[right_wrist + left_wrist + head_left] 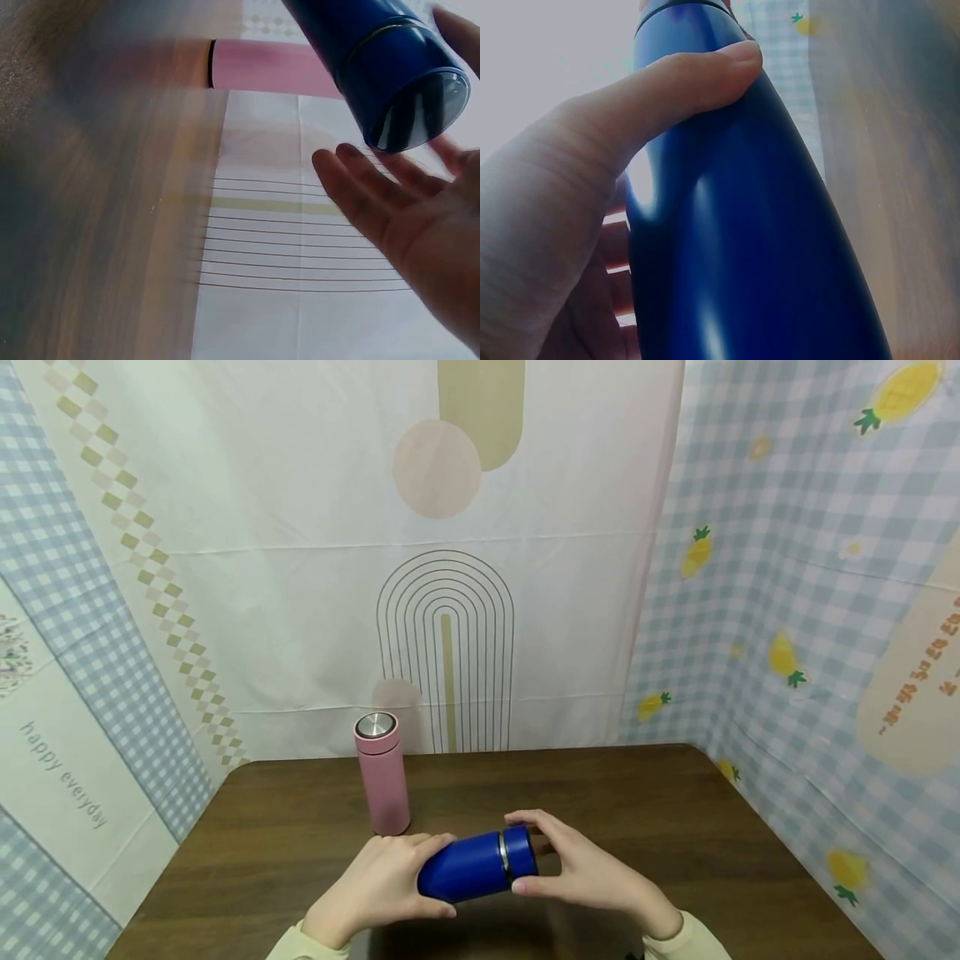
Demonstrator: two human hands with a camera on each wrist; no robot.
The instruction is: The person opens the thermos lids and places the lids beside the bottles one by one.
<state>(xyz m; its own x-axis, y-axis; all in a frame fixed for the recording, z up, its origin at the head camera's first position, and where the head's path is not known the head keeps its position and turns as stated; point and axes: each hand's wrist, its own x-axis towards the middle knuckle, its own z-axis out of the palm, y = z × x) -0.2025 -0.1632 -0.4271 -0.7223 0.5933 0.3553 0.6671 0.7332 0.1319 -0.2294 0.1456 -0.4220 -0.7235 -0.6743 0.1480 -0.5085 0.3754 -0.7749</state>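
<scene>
A blue thermos bottle (465, 867) lies tilted nearly sideways above the table, its capped end toward the right. My left hand (382, 881) grips its body; in the left wrist view the thumb (705, 79) crosses the blue surface and the other fingers go behind it. Around the capped end, my right hand (581, 866) is held with its fingers spread. The right wrist view shows those fingers (367, 187) loosely extended beside the shiny cap end (420, 112), not closed round it. Whether the right thumb touches the cap, I cannot tell.
A pink thermos bottle (386, 789) with a steel-topped lid stands upright on the brown wooden table (600, 785), behind my left hand. Patterned cloths (300, 610) hang behind the table and at both sides.
</scene>
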